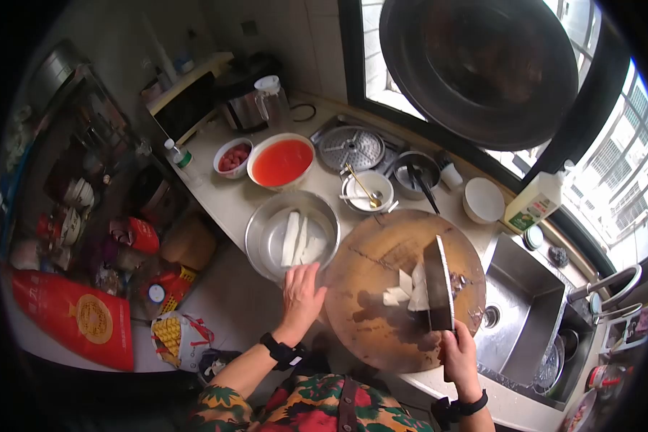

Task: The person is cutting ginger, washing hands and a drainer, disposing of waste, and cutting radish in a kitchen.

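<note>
My left hand (300, 297) is resting open and empty by the metal basin (266, 216) of white strips (299, 240); my right hand (459, 356) is gripping the cleaver (438, 283), scooping cut white pieces (405, 288) off the round board (396, 288).

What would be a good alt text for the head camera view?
Seen from above, the right hand holds a cleaver over white vegetable pieces on a round wooden cutting board. The left hand rests at the rim of a metal basin holding more white strips.
</note>
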